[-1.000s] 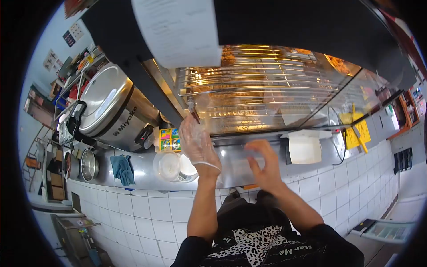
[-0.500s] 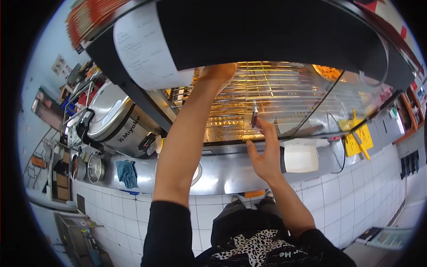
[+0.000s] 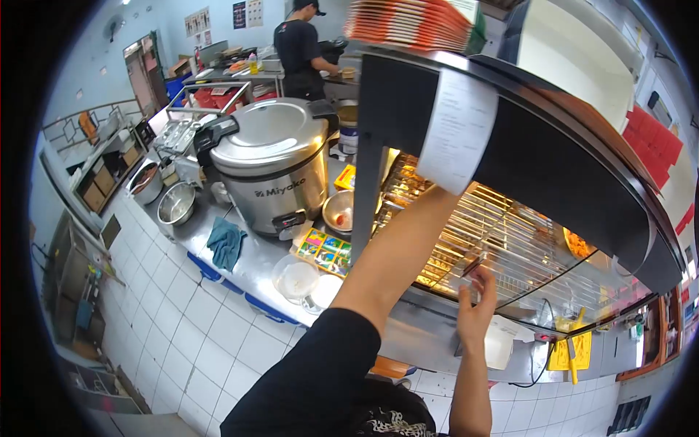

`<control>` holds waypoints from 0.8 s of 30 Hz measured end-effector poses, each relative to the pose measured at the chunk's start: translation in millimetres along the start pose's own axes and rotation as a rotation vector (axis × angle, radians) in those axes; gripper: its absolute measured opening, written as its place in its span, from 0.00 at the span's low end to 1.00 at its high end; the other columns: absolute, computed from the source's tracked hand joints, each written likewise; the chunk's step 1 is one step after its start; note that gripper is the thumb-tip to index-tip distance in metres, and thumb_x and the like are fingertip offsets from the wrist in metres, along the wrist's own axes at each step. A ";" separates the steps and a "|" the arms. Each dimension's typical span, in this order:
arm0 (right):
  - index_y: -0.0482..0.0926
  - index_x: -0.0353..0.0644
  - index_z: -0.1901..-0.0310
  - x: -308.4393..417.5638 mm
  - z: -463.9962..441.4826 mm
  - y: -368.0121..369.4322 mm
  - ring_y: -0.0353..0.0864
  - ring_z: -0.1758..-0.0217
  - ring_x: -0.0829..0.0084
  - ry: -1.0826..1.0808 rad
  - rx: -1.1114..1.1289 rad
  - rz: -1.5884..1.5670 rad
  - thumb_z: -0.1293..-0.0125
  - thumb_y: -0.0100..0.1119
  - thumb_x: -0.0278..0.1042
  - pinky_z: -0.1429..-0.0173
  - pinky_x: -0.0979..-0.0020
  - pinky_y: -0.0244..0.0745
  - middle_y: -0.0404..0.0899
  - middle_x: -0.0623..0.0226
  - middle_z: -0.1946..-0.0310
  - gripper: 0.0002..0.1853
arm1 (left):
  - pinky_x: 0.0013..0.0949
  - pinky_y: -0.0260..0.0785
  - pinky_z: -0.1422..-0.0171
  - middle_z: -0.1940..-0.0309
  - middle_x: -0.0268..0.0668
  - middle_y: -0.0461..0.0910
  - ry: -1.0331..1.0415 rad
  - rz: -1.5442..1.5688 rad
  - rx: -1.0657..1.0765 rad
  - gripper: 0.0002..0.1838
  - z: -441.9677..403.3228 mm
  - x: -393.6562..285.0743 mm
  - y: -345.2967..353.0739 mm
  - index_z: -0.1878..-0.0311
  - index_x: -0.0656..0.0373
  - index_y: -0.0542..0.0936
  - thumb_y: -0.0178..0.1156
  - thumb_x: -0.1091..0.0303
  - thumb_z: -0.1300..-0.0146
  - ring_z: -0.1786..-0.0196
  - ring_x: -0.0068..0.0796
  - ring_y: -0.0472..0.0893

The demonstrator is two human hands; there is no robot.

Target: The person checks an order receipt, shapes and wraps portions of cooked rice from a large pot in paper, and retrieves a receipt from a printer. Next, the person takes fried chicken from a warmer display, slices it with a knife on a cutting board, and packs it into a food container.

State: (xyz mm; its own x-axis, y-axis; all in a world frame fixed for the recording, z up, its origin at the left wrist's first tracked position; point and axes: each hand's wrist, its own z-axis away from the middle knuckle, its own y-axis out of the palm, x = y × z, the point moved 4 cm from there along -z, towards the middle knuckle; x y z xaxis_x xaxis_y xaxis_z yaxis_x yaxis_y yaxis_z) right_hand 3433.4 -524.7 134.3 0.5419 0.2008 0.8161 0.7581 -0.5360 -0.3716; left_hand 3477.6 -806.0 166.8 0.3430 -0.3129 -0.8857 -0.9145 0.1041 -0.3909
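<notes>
My left forearm (image 3: 400,251) reaches into the glass-fronted food warmer (image 3: 378,153). Its hand is hidden behind the hanging printed paper (image 3: 459,131) and the black upper panel, so whatever it may hold cannot be seen. My right hand (image 3: 477,302) is in front of the warmer's glass, its thumb apart from the fingers. Those fingertips touch or nearly touch a small dark handle (image 3: 475,264) on the glass. Wire racks (image 3: 484,218) fill the lit inside, with orange-brown food (image 3: 577,244) at the right.
Left of the warmer stand a large Miyako cooker (image 3: 273,175), a metal bowl (image 3: 338,211) and plastic containers (image 3: 296,279). A teal cloth (image 3: 226,242) lies on the steel counter. A white box (image 3: 499,346) and yellow board (image 3: 570,352) are at right. Another person (image 3: 298,54) works behind.
My view has swung left and up, bringing the cooker and the other person into sight. My left hand, partly visible before, is now behind the paper. My right hand stays by the handle.
</notes>
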 end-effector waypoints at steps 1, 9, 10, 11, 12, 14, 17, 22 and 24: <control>0.73 0.35 0.37 -0.9 -0.6 -0.2 0.77 0.38 0.65 0.009 0.010 -0.014 0.37 0.59 0.19 0.34 0.63 0.71 0.77 0.58 0.42 0.25 | 0.42 0.76 0.37 0.44 0.43 0.79 -0.048 0.289 -0.016 0.18 10.5 -5.4 -8.8 0.38 0.59 0.74 0.50 0.59 0.21 0.43 0.39 0.80; 0.71 0.38 0.30 -10.3 7.2 10.2 0.71 0.29 0.65 0.036 0.195 -0.343 0.38 0.49 0.15 0.26 0.63 0.65 0.72 0.61 0.34 0.32 | 0.47 0.71 0.30 0.39 0.43 0.78 -0.214 1.261 0.063 0.22 245.6 -29.9 -155.0 0.34 0.63 0.71 0.53 0.59 0.23 0.37 0.39 0.79; 0.71 0.38 0.29 -8.8 5.3 14.6 0.71 0.28 0.65 0.031 0.219 -0.365 0.38 0.49 0.15 0.26 0.63 0.65 0.71 0.61 0.34 0.32 | 0.47 0.71 0.30 0.37 0.44 0.77 -0.246 1.292 0.035 0.22 278.1 -19.4 -173.8 0.33 0.63 0.70 0.52 0.60 0.22 0.35 0.39 0.78; 0.71 0.38 0.29 -11.7 3.3 21.1 0.70 0.28 0.65 0.033 0.249 -0.374 0.37 0.50 0.16 0.24 0.63 0.64 0.71 0.61 0.34 0.32 | 0.47 0.72 0.30 0.36 0.44 0.76 -0.277 1.322 0.009 0.22 307.2 -10.6 -191.0 0.31 0.64 0.69 0.51 0.61 0.21 0.34 0.39 0.77; 0.70 0.38 0.29 -10.6 3.8 28.1 0.70 0.27 0.64 0.024 0.266 -0.379 0.36 0.51 0.18 0.25 0.63 0.64 0.71 0.60 0.33 0.31 | 0.48 0.71 0.29 0.35 0.45 0.76 -0.319 1.274 -0.023 0.24 333.1 0.4 -206.2 0.30 0.64 0.68 0.52 0.61 0.22 0.33 0.40 0.77; 0.69 0.37 0.28 -5.8 3.3 45.1 0.71 0.27 0.63 0.013 0.300 -0.384 0.33 0.55 0.22 0.25 0.63 0.64 0.72 0.60 0.32 0.29 | 0.49 0.69 0.28 0.34 0.46 0.75 -0.407 1.173 -0.101 0.26 379.6 30.6 -228.5 0.28 0.65 0.66 0.53 0.61 0.23 0.32 0.42 0.76; 0.66 0.34 0.28 6.9 1.6 72.8 0.69 0.25 0.61 0.030 0.348 -0.472 0.34 0.56 0.23 0.24 0.61 0.62 0.70 0.56 0.30 0.31 | 0.47 0.71 0.31 0.34 0.47 0.74 -0.494 1.121 -0.259 0.29 431.4 60.6 -245.1 0.27 0.67 0.64 0.53 0.60 0.24 0.33 0.42 0.76; 0.64 0.33 0.28 30.5 0.9 114.8 0.67 0.24 0.61 0.003 0.412 -0.510 0.35 0.57 0.23 0.22 0.60 0.59 0.70 0.54 0.30 0.33 | 0.52 0.71 0.30 0.34 0.49 0.73 -0.514 1.119 -0.504 0.28 468.5 71.5 -242.0 0.29 0.70 0.64 0.52 0.61 0.24 0.32 0.45 0.75; 0.63 0.34 0.27 28.5 3.2 130.6 0.66 0.23 0.61 -0.043 0.458 -0.476 0.35 0.58 0.21 0.20 0.60 0.57 0.69 0.55 0.29 0.34 | 0.50 0.72 0.31 0.34 0.48 0.73 -0.515 1.091 -0.513 0.28 478.4 73.6 -237.9 0.29 0.69 0.64 0.52 0.61 0.24 0.33 0.45 0.76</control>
State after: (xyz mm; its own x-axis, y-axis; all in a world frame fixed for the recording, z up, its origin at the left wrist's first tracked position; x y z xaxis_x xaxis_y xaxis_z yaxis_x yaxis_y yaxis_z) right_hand 3549.0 -586.4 107.6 0.1163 0.3676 0.9227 0.9909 0.0201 -0.1329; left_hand 3823.0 -402.1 74.8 -0.6835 0.1095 -0.7217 -0.7096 -0.3316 0.6217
